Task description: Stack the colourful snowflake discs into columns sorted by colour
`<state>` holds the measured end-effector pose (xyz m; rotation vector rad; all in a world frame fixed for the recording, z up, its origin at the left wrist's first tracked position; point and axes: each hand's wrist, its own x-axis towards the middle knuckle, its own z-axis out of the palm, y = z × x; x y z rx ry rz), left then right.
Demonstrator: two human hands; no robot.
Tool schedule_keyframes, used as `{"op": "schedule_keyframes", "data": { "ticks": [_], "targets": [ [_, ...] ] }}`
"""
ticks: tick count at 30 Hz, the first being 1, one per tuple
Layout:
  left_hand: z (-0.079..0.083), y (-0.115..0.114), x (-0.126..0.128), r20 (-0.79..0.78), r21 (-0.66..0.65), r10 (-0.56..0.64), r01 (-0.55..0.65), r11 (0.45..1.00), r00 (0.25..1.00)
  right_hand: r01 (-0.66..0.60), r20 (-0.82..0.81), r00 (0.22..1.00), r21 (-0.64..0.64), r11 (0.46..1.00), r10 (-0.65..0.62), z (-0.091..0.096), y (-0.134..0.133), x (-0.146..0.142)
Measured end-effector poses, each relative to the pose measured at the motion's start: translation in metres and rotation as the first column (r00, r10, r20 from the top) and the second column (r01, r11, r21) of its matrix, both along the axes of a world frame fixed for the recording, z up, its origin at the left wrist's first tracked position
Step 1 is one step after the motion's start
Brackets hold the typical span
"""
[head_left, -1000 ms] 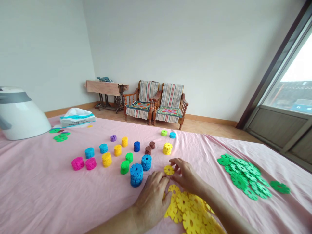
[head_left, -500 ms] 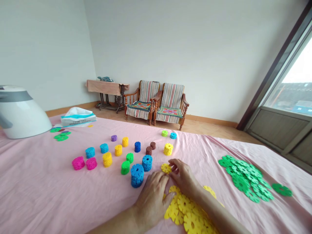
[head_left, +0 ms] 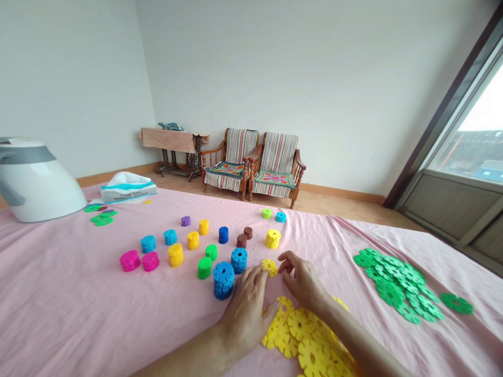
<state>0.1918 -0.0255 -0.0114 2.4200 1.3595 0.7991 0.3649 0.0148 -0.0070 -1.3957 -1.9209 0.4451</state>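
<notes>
A pink bedsheet [head_left: 78, 298] covers the lower half of the frame, with two striped wooden armchairs [head_left: 251, 162] against the far wall at upper centre. At bottom centre, a heap of yellow flower-shaped plastic discs [head_left: 310, 337] lies beneath the person's forearms, and a heap of green discs [head_left: 396, 285] lies at right. Small multicoloured stacks [head_left: 175, 255] stand left of centre, the tallest a blue stack [head_left: 223, 280] just beside the left hand [head_left: 247, 309], which is spread palm down. The right hand [head_left: 302, 280] is loosely curled. One yellow disc [head_left: 269, 267] lies between the hands, just beside the right fingertips [head_left: 283, 267]; whether it is held, I cannot tell.
</notes>
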Motion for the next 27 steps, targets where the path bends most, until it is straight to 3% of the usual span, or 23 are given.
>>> {"op": "schedule_keyframes", "data": {
  "ticks": [12,19,23,27],
  "targets": [
    [0.000,-0.002,0.001,-0.020,0.004,-0.018,0.018,1.000,1.000,-0.006,-0.025,1.000,0.017,1.000,0.007,-0.007,-0.001,-0.001],
    [0.006,-0.005,0.000,0.062,-0.019,-0.020,0.021,1.000,0.998,0.001,-0.010,1.000,0.024,1.000,0.000,-0.007,0.004,0.003],
    [0.013,-0.007,0.000,0.057,-0.068,-0.012,0.015,0.998,0.998,-0.143,0.042,0.989,-0.036,0.989,0.145,0.004,0.012,0.010],
    [0.018,-0.009,0.000,0.008,-0.089,0.001,0.000,0.996,1.000,-0.320,0.151,0.925,-0.184,0.929,0.348,0.021,0.018,0.012]
  ]
}}
